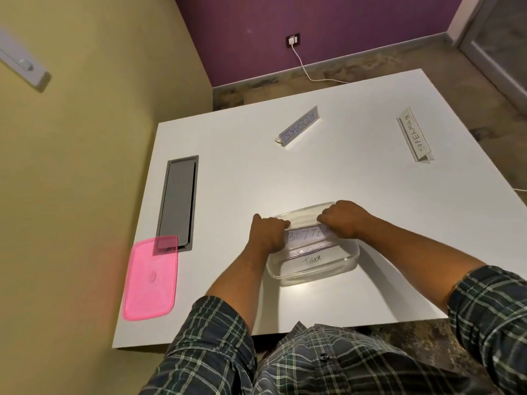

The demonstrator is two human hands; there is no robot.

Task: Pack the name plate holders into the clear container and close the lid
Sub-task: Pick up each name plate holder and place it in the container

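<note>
Clear container (315,267) sits on the white table (356,195), near the front edge, approx. centre. Both hands are over its open top, each closed on one end of a name plate holder (306,236) whose label reads "BUTT…"; remaining letters hidden by the right hand (343,219). Left hand (268,232) grips the holder's left end, fingers curled; right hand grips the right end likewise. Holder is held lengthwise along the container, at rim level w/ its lower part inside. Under it, inside the container, lies a holder marked "TIGER" (313,260), against the near wall; another label between the two is too faint to read. Two holders are on the table outside the container: "KOSAKSI" (298,128) toward the far edge, centre, and "SUPERMAN" (415,138) near the far-right corner, well apart from each other. Pink lid (151,277) lies flat at the front-left corner, its far end overlapping the grey cable hatch (178,199) set into the table along the left edge.
</note>
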